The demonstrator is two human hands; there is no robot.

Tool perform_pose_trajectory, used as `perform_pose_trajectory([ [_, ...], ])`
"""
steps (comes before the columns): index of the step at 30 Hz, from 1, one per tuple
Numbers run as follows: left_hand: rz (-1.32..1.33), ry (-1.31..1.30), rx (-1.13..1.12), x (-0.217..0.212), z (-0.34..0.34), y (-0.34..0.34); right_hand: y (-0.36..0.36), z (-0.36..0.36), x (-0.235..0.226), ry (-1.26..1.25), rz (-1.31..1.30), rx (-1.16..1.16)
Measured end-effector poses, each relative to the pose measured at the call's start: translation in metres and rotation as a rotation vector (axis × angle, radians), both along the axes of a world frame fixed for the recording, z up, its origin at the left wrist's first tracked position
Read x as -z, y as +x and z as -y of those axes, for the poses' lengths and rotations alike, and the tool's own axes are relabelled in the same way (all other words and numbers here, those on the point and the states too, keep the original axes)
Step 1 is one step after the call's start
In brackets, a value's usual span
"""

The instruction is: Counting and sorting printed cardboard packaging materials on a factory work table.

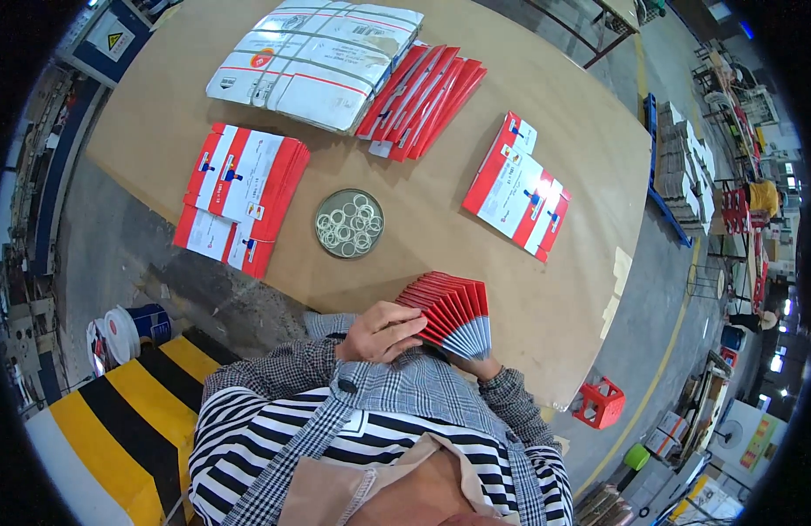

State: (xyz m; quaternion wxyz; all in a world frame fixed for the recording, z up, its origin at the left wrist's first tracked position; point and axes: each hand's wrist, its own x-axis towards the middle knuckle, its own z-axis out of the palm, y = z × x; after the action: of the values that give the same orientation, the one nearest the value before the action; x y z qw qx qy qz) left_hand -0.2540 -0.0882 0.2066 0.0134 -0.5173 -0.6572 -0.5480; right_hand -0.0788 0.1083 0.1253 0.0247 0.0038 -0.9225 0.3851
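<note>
The fanned stack of flat red cartons (447, 307) rests at my fingers, just over the table's near edge, spreading up and rightward from my left hand (381, 333), whose curled fingers pinch its left side. My right hand (484, 366) sits beneath the near-right end, mostly hidden; I cannot tell how its fingers close. The cardboard looks thin and smooth, with crisp red folds and grey-blue ends. Beyond my left hand, the nearer one, a round shallow dish (382, 237) holds pale, thin rings (339, 216) on the smooth brown table (405, 210).
</note>
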Motion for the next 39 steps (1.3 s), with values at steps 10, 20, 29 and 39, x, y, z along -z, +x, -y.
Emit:
perform_pose_trajectory([
  [10,-0.154,-0.015,-0.127,-0.016,0.002,0.006,0.015,-0.001,0.017,0.101,-0.111,-0.002],
  [20,-0.07,-0.025,-0.109,-0.015,0.004,0.008,0.011,0.0,0.025,0.143,-0.091,-0.018],
  [29,0.132,-0.248,0.024,-0.037,-0.006,-0.006,0.001,0.007,-0.002,0.021,-0.003,0.084],
  [39,-0.006,-0.184,0.002,-0.049,-0.015,-0.02,0.022,0.002,0.043,-0.104,0.125,0.109],
])
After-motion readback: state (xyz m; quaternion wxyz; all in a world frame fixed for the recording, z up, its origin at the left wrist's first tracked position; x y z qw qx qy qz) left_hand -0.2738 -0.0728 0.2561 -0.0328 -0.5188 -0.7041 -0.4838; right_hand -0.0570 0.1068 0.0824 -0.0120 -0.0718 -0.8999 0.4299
